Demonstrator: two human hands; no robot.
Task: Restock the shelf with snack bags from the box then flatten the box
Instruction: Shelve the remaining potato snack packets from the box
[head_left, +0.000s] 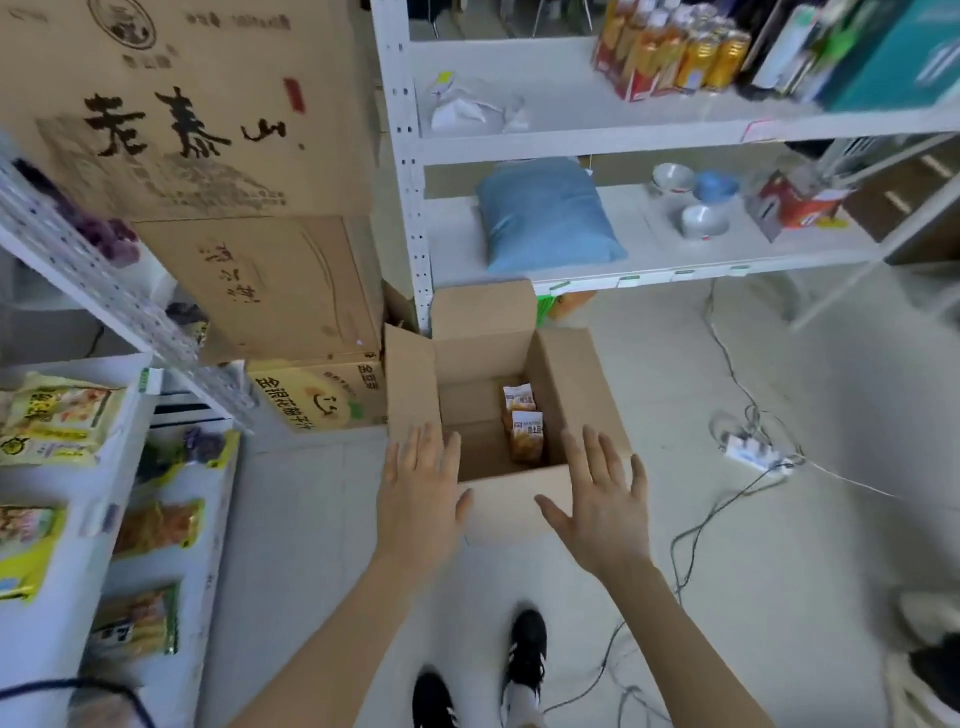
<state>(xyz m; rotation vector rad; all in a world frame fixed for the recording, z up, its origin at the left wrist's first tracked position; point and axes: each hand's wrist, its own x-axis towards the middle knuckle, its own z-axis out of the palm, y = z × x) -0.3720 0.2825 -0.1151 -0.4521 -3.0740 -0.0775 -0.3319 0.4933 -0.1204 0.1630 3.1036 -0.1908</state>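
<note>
An open brown cardboard box (566, 384) stands on the floor with its flaps raised. Inside, against its right wall, lie two small orange-and-white snack bags (523, 422). My left hand (421, 493) hovers flat over the box's near left corner, fingers straight and spread. My right hand (597, 499) is held out over the near right corner, fingers likewise spread. Neither hand holds anything. The white shelf (62, 613) at the left carries several yellow and orange snack bags (156, 525).
Stacked printed cartons (218, 156) stand left of the box. A white rack (649, 254) behind holds a blue bag, bowls, cans and boxes. A power strip (748, 452) and loose cables lie on the floor at right. My black shoes (524, 654) stand just before the box.
</note>
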